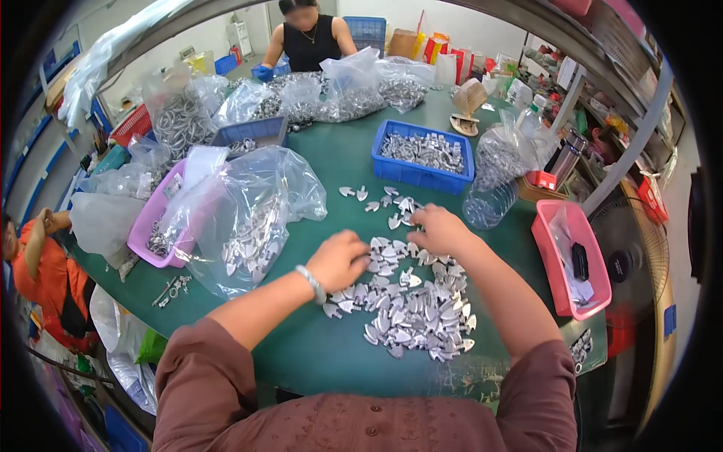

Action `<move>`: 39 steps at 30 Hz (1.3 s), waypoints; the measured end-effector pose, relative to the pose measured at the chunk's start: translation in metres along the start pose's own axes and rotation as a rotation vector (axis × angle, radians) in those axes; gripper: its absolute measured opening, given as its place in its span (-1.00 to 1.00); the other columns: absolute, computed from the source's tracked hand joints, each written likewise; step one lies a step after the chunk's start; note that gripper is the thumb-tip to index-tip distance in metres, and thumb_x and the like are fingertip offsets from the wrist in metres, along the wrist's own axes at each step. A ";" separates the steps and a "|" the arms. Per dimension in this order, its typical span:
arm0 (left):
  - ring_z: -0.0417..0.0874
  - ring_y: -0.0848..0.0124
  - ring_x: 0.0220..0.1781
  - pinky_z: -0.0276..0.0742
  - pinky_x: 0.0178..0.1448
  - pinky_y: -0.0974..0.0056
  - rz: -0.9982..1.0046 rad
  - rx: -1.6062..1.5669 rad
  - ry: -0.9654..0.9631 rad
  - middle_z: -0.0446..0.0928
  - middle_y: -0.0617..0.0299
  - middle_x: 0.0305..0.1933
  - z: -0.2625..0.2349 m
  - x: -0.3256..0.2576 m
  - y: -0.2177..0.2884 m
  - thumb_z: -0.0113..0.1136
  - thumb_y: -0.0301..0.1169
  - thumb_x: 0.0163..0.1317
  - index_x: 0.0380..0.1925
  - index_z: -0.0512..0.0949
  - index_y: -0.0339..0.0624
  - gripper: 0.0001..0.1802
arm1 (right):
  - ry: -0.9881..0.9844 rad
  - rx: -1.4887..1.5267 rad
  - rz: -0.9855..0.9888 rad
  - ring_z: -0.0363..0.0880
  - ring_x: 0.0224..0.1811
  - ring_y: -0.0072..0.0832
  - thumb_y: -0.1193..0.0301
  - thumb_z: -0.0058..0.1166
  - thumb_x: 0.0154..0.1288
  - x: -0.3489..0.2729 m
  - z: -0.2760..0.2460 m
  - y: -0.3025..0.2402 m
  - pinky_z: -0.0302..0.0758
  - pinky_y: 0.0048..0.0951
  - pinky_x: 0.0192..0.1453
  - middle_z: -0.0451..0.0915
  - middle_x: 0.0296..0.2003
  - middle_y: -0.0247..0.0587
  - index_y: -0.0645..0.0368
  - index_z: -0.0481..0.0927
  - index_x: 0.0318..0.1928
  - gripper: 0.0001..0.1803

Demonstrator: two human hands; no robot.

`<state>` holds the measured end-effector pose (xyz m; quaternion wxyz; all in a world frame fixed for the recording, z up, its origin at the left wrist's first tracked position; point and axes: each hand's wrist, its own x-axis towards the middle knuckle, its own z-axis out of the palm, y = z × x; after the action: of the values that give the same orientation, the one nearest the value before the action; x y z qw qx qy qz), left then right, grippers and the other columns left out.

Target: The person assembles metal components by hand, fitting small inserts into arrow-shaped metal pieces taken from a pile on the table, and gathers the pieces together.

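Observation:
Over a spread of small silvery arrowhead-shaped metal pieces (429,305) on the green table (324,369), both my hands are at work. My left hand (339,260), with a pale bracelet at the wrist, is closed at the left side of the pieces, its fingertips bent down beside them. At their far side my right hand (443,230) is closed too, fingers pointing down among a few pieces. Whatever either hand holds is hidden under the fingers. Several similar loose pieces (363,193) lie beyond my hands.
A clear plastic bag (260,218) of metal pieces leans by a pink tray (139,237) on the left. Ahead sits a blue bin (380,164) of metal parts. A pink basket (546,264) and clear jar (489,207) stand right. Across the table is a co-worker (309,45).

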<state>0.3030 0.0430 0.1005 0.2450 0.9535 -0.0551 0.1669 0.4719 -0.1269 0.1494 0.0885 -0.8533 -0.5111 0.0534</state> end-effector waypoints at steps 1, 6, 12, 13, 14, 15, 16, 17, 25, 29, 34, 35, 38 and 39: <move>0.45 0.06 -0.15 0.38 -0.04 0.11 -0.057 0.020 0.061 0.42 0.01 -0.23 -0.002 0.015 -0.007 0.09 -0.34 0.05 -0.27 0.53 -0.20 -0.75 | 0.069 -0.023 0.021 0.39 -0.04 -0.09 0.18 0.13 0.01 0.018 0.011 0.013 0.41 -0.19 -0.02 0.44 -0.16 -0.02 0.08 0.50 -0.09 -0.57; 0.41 0.05 -0.01 0.34 0.08 0.14 -0.307 0.126 0.195 0.37 -0.04 -0.05 0.007 0.069 -0.054 0.13 -0.37 0.05 -0.14 0.49 -0.19 -0.67 | 0.171 0.057 0.137 0.32 0.04 -0.12 0.13 0.14 0.01 0.081 0.034 0.009 0.38 -0.13 0.01 0.35 -0.06 -0.07 -0.04 0.44 0.01 -0.50; 0.33 0.03 0.07 0.31 0.10 0.06 -0.396 0.254 0.081 0.35 0.01 0.00 0.026 0.103 -0.071 0.12 -0.27 0.07 -0.11 0.50 0.02 -0.67 | 0.034 -0.018 0.044 0.28 0.06 -0.17 0.15 0.17 -0.03 0.097 0.039 0.008 0.28 -0.09 0.07 0.35 -0.10 -0.11 -0.06 0.51 -0.13 -0.60; 0.33 0.04 0.05 0.31 0.09 0.07 -0.365 0.267 0.020 0.35 0.02 -0.03 0.026 0.106 -0.070 0.11 -0.26 0.07 -0.12 0.50 0.03 -0.67 | -0.017 -0.024 0.030 0.28 0.05 -0.17 0.16 0.18 -0.04 0.096 0.039 0.010 0.28 -0.10 0.07 0.35 -0.12 -0.12 -0.03 0.52 -0.19 -0.63; 0.32 0.05 0.04 0.30 0.09 0.07 -0.334 0.279 -0.041 0.36 0.03 -0.05 0.027 0.107 -0.069 0.10 -0.25 0.08 -0.13 0.51 0.03 -0.68 | -0.025 -0.023 0.036 0.28 0.05 -0.17 0.16 0.18 -0.04 0.092 0.038 0.012 0.28 -0.10 0.07 0.35 -0.12 -0.12 -0.03 0.52 -0.19 -0.63; 0.32 0.05 0.04 0.30 0.09 0.07 -0.336 0.276 -0.043 0.36 0.03 -0.05 0.027 0.106 -0.069 0.10 -0.25 0.08 -0.13 0.51 0.03 -0.68 | -0.061 -0.018 -0.001 0.28 0.04 -0.16 0.17 0.18 -0.06 0.089 0.036 0.013 0.28 -0.10 0.06 0.35 -0.13 -0.12 -0.01 0.52 -0.23 -0.65; 0.32 0.06 0.02 0.29 0.08 0.08 -0.271 0.238 -0.056 0.36 0.04 -0.08 0.027 0.104 -0.068 0.11 -0.25 0.07 -0.14 0.51 0.03 -0.69 | -0.097 -0.012 -0.041 0.28 0.03 -0.15 0.18 0.19 -0.07 0.086 0.033 0.013 0.29 -0.11 0.05 0.35 -0.15 -0.12 0.01 0.51 -0.28 -0.68; 0.32 0.07 0.00 0.29 0.07 0.09 -0.209 0.200 -0.068 0.36 0.04 -0.10 0.027 0.101 -0.068 0.11 -0.26 0.06 -0.16 0.51 0.02 -0.70 | -0.100 -0.011 -0.045 0.28 0.03 -0.15 0.18 0.19 -0.07 0.081 0.032 0.011 0.29 -0.11 0.05 0.35 -0.15 -0.12 0.01 0.51 -0.28 -0.68; 0.39 0.08 -0.12 0.33 -0.01 0.10 -0.001 0.080 -0.110 0.43 0.05 -0.25 0.028 0.069 -0.036 0.11 -0.35 -0.06 -0.26 0.56 -0.04 -0.72 | 0.060 0.021 0.049 0.36 -0.02 -0.14 0.14 0.17 -0.07 0.052 0.019 0.016 0.37 -0.16 -0.02 0.41 -0.19 -0.10 0.01 0.53 -0.17 -0.58; 0.38 0.05 -0.10 0.35 0.01 0.11 -0.054 0.062 -0.137 0.42 0.02 -0.21 0.041 0.069 -0.010 0.11 -0.34 -0.06 -0.29 0.53 -0.10 -0.73 | -0.004 0.021 0.176 0.33 -0.02 -0.14 0.11 0.17 -0.08 0.033 0.030 0.027 0.32 -0.13 -0.01 0.37 -0.20 -0.10 0.06 0.52 -0.27 -0.62; 0.37 0.04 -0.10 0.34 0.01 0.10 -0.049 0.009 -0.061 0.41 0.01 -0.20 0.043 0.048 0.006 0.11 -0.37 -0.08 -0.31 0.51 -0.16 -0.73 | -0.076 -0.043 0.133 0.35 -0.03 -0.13 0.10 0.17 -0.08 0.016 0.030 0.003 0.32 -0.11 -0.05 0.38 -0.21 -0.06 0.07 0.53 -0.31 -0.63; 0.37 0.04 -0.10 0.34 0.01 0.10 -0.054 0.013 -0.056 0.41 0.01 -0.20 0.039 0.042 0.002 0.11 -0.37 -0.08 -0.31 0.51 -0.16 -0.73 | -0.074 -0.045 0.124 0.35 -0.03 -0.13 0.10 0.17 -0.08 0.020 0.033 -0.003 0.32 -0.11 -0.05 0.38 -0.21 -0.06 0.07 0.53 -0.31 -0.63; 0.38 0.04 -0.12 0.33 0.00 0.09 -0.013 0.073 -0.144 0.41 0.01 -0.25 0.045 0.040 0.012 0.08 -0.41 -0.11 -0.33 0.51 -0.17 -0.74 | 0.013 -0.057 0.021 0.40 -0.10 -0.09 0.08 0.11 -0.03 -0.002 0.042 0.003 0.35 -0.13 -0.10 0.40 -0.25 -0.02 0.06 0.54 -0.30 -0.64; 0.38 0.04 -0.13 0.33 -0.01 0.09 0.000 0.064 -0.143 0.42 0.01 -0.26 0.044 0.034 0.012 0.07 -0.42 -0.11 -0.34 0.50 -0.17 -0.75 | 0.029 -0.073 -0.013 0.41 -0.12 -0.08 0.07 0.09 -0.01 -0.007 0.040 -0.005 0.37 -0.14 -0.11 0.41 -0.26 -0.01 0.05 0.54 -0.29 -0.63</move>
<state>0.3455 0.0103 0.0818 0.2098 0.9703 -0.0671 0.1002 0.4574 -0.1270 0.1113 0.0650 -0.8532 -0.5170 0.0220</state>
